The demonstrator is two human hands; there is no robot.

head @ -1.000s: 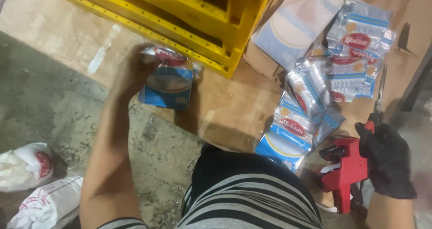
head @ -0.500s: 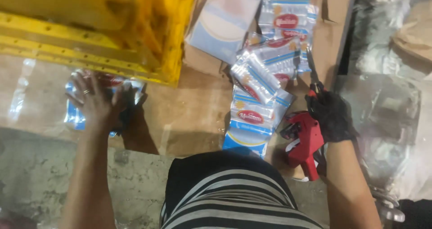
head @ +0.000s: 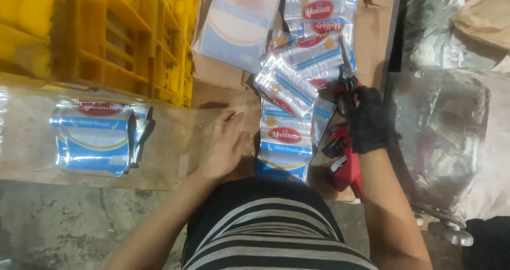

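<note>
Hands: left [head: 223, 145] beside packets [head: 284, 142]; right [head: 366, 118] grips red labeller [head: 348, 164].

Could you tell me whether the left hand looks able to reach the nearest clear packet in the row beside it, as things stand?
Probably yes: the left hand lies flat and empty on the cardboard, right beside the nearest packet, with nothing between them.

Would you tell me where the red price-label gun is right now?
In the head view, the red label gun sits right of centre, gripped by the gloved right hand, beside the row of packets.
</note>
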